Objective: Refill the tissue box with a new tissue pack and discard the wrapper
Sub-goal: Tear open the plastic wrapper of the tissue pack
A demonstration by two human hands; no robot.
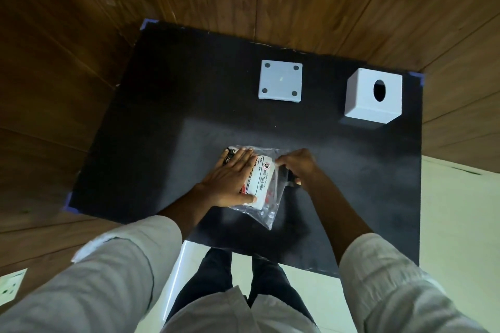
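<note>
A tissue pack (262,184) in clear plastic wrapper with a "BIG TISSUES" label lies on the black table (162,116) near its front middle. My left hand (230,181) lies flat on the pack's left side, pressing it down. My right hand (297,165) pinches the loose clear wrapper (273,211) at the pack's right edge. A white cube tissue box (372,96) with an oval hole on top stands at the back right. Its flat white base plate (280,81), with round pads at its corners, lies to the left of the box.
Wood panelling surrounds the table on the left and back. Pale floor tiles (460,211) show on the right and below. My legs (243,278) stand at the table's front edge. A white socket plate (10,286) is at the lower left.
</note>
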